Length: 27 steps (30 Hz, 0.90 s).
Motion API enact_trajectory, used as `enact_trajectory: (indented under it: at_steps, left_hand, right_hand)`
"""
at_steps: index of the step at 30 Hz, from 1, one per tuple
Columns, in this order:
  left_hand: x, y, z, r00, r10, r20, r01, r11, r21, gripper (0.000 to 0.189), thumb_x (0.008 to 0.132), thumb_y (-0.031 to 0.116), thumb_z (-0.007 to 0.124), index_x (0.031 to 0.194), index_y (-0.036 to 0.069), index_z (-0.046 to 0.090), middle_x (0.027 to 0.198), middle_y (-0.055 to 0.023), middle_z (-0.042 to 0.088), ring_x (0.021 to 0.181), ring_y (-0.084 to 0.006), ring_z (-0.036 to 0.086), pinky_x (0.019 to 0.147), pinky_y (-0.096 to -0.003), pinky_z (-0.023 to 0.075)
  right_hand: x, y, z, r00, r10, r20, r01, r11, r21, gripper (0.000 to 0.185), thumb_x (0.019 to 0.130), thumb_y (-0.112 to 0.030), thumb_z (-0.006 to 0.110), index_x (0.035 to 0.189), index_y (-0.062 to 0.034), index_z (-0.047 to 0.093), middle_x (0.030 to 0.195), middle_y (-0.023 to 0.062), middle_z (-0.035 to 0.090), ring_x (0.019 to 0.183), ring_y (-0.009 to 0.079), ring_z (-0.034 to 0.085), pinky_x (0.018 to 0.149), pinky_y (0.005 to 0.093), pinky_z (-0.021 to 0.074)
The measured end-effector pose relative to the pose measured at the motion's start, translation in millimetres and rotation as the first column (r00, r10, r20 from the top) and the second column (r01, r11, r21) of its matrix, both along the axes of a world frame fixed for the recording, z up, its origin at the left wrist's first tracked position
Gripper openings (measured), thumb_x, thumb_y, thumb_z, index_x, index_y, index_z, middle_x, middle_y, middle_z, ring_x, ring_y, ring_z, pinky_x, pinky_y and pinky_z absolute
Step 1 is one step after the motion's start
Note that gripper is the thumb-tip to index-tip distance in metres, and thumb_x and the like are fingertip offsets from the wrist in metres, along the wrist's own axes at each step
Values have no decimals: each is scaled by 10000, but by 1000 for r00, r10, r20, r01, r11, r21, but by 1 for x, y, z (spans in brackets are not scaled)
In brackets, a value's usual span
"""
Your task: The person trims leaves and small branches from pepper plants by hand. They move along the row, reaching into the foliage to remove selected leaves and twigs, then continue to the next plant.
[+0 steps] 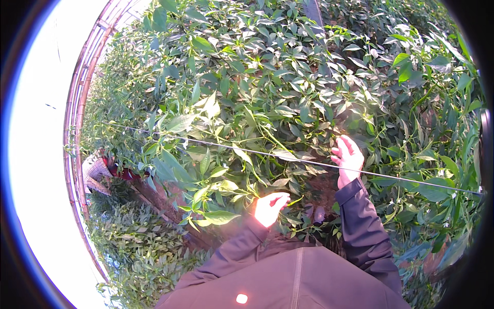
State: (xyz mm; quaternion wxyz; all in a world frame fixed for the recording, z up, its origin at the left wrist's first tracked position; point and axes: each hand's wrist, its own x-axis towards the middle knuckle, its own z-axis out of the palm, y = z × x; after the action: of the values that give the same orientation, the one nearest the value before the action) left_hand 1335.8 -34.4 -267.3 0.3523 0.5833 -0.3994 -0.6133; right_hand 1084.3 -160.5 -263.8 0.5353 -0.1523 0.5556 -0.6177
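Observation:
My left hand (269, 208) is low in the middle of the view, its fingers bent together around the stem end of a slender green chilli pepper (296, 201), which sticks out to the right of the fingertips. Leafy pepper plants (222, 216) surround that hand on its left side. Further right, my right hand (348, 159) is raised among the foliage, palm partly turned in, its fingers slightly curled and apart with nothing seen in them. A thin taut line (262, 153) crosses the view and passes at the right hand. Strong sunlight washes out part of the left hand.
Dense pepper plants with small white flowers spread ahead and to both sides. A grey post (313, 13) rises at the top. Bamboo poles (79, 100) curve along the left edge. Another person in a checked garment (94, 174) is among the plants at far left, beside a soil path (154, 197).

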Motion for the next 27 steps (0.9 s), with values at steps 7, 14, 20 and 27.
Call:
enact_trajectory:
  at_steps: [7, 14, 20, 27]
  left_hand:
    - [-12, 16, 9, 1000, 9, 29, -8, 1000, -27, 245, 972, 101, 655, 1168, -45, 679, 1021, -126, 737, 882, -158, 702, 808, -262, 568]
    - [-16, 23, 35, 995, -38, 98, 44, 997, -61, 246, 983, 128, 640, 1175, -19, 686, 1012, -81, 743, 870, -121, 679, 787, -252, 545]
    - [-19, 26, 31, 991, -64, 118, 73, 995, -69, 264, 982, 141, 641, 1187, -21, 682, 1020, -86, 742, 879, -128, 684, 796, -256, 547]
    - [-30, 32, 38, 986, -102, 128, 114, 990, -88, 277, 980, 154, 647, 1183, -32, 680, 1031, -103, 740, 908, -148, 691, 842, -277, 553]
  right_hand:
    - [3, 20, -9, 998, 56, 31, -57, 997, 58, 355, 953, -195, 703, 1279, -80, 619, 1090, 1, 692, 801, 95, 649, 668, 241, 526]
    - [8, 44, -18, 990, 110, 89, -116, 991, 67, 301, 959, -193, 690, 1233, -80, 639, 1051, 14, 699, 770, 92, 648, 665, 243, 534]
    - [9, 59, -30, 980, 143, 135, -158, 981, 112, 278, 968, -186, 676, 1219, -70, 657, 1047, 27, 709, 750, 103, 647, 637, 253, 537]
    - [3, 66, -36, 974, 162, 158, -181, 976, 121, 275, 965, -191, 681, 1212, -73, 661, 1050, 37, 705, 746, 104, 642, 633, 254, 534]
